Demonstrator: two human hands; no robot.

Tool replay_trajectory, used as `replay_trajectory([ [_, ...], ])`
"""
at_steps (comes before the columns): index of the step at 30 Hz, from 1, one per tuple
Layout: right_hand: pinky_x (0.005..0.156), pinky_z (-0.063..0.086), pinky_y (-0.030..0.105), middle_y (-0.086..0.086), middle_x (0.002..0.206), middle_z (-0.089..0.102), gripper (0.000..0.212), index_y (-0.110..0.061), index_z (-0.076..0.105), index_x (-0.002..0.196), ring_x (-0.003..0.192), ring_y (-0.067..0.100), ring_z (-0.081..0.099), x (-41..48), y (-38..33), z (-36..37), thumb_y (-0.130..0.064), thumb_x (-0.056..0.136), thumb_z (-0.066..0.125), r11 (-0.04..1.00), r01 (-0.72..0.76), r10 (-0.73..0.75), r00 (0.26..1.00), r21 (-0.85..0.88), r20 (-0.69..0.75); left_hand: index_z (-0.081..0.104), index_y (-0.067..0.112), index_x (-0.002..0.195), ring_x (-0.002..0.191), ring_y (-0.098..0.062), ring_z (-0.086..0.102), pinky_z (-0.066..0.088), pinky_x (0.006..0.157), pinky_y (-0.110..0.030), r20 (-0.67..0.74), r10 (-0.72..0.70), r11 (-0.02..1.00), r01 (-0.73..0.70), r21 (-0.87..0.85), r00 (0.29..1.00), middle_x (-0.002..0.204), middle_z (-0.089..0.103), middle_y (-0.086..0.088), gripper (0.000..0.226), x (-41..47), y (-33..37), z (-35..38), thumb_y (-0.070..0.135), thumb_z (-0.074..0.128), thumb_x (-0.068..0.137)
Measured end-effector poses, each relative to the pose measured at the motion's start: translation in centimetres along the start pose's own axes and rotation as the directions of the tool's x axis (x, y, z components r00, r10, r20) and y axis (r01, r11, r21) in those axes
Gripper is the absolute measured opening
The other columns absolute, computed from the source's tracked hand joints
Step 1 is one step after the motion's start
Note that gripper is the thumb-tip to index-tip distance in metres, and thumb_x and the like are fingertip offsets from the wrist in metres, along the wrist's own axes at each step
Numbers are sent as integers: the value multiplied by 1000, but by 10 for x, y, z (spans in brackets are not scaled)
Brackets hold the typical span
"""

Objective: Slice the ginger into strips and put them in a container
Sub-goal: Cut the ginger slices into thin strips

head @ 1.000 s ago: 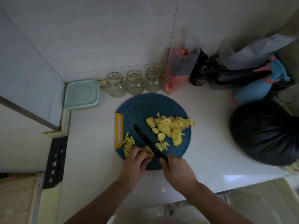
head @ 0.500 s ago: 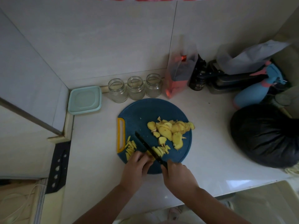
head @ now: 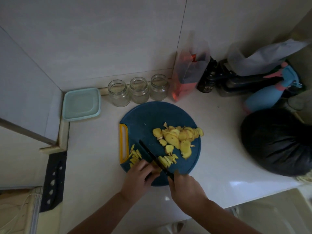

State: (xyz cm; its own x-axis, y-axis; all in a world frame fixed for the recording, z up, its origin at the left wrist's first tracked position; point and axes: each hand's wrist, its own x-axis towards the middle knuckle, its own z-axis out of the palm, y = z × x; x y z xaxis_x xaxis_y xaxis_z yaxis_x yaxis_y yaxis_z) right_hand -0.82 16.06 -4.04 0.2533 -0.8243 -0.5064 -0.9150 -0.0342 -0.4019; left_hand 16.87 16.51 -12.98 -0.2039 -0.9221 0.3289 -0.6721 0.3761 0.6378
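A round blue cutting board (head: pixel 148 119) with a yellow handle lies on the white counter. A heap of yellow ginger slices (head: pixel 179 137) sits on its right half. Cut ginger strips lie in two small piles, one (head: pixel 135 156) left of the blade and one (head: pixel 168 159) right of it. My right hand (head: pixel 184 186) grips the handle of a black knife (head: pixel 152 156) whose blade slants across the board's near part. My left hand (head: pixel 140 176) holds down a ginger piece, mostly hidden under its fingers, right against the blade. A pale green lidded container (head: pixel 81 103) stands at the back left.
Three clear glass jars (head: pixel 138 90) stand in a row behind the board. A plastic bag (head: pixel 189 76), a dark bottle (head: pixel 206 81), a blue spray bottle (head: pixel 270 95) and a black bag (head: pixel 276 142) crowd the back right. The counter's edge runs near my arms.
The view has shifted a little. The knife has stepped slightly along the ginger piece under my left hand, and both hands stay in place at the board's near edge.
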Motion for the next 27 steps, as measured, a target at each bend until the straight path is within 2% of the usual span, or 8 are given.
replay_trajectory([
  [2, 68, 47, 33, 9, 97, 64, 32, -13, 51, 103, 89, 26, 64, 4, 0, 2, -37, 102, 31, 1000, -19, 19, 1000, 2, -2, 55, 27, 94, 80, -5, 50, 36, 73, -7, -4, 2, 1000, -2, 1, 1000, 91, 45, 11, 13, 0, 0, 1, 30, 61, 84],
  [8, 69, 44, 31, 10, 103, 66, 31, -12, 47, 108, 94, 28, 65, 7, -6, 11, -37, 102, 31, 999, -42, 42, 999, -13, -17, 55, 27, 92, 77, -8, 52, 44, 65, -19, 6, -11, 1000, 11, -1, 1000, 89, 45, 11, 11, -3, -3, 3, 33, 61, 85],
  [12, 73, 46, 33, 9, 105, 66, 28, -13, 43, 110, 95, 29, 65, 9, -9, 15, -36, 103, 29, 998, -58, 57, 998, -35, -19, 54, 27, 91, 77, -7, 50, 40, 67, -15, -11, -12, 1000, 12, -4, 1000, 88, 45, 11, 9, -2, 0, 2, 31, 60, 85],
  [17, 73, 47, 34, 10, 107, 66, 24, -8, 42, 120, 96, 30, 65, 16, -21, 21, -20, 102, 31, 991, -25, 21, 999, -133, -37, 54, 27, 92, 80, -9, 53, 43, 68, -17, -9, -19, 1000, 19, -10, 1000, 89, 48, 10, 8, -2, 3, 0, 29, 59, 86],
  [23, 73, 46, 34, 12, 104, 65, 33, -9, 46, 112, 95, 32, 63, 13, -14, 20, -36, 103, 31, 995, -92, 96, 988, 38, -118, 58, 24, 93, 80, -9, 54, 44, 70, -17, -23, -39, 999, 38, -32, 999, 89, 49, 9, 8, -2, 8, -1, 27, 60, 86],
  [27, 70, 45, 35, 16, 98, 65, 35, -6, 53, 103, 89, 32, 63, 9, -5, 12, -36, 102, 36, 986, -85, 104, 987, 145, -125, 62, 18, 94, 82, -9, 54, 45, 71, -17, -28, -43, 999, 43, -14, 999, 91, 49, 8, 13, -5, 8, 0, 27, 60, 85],
])
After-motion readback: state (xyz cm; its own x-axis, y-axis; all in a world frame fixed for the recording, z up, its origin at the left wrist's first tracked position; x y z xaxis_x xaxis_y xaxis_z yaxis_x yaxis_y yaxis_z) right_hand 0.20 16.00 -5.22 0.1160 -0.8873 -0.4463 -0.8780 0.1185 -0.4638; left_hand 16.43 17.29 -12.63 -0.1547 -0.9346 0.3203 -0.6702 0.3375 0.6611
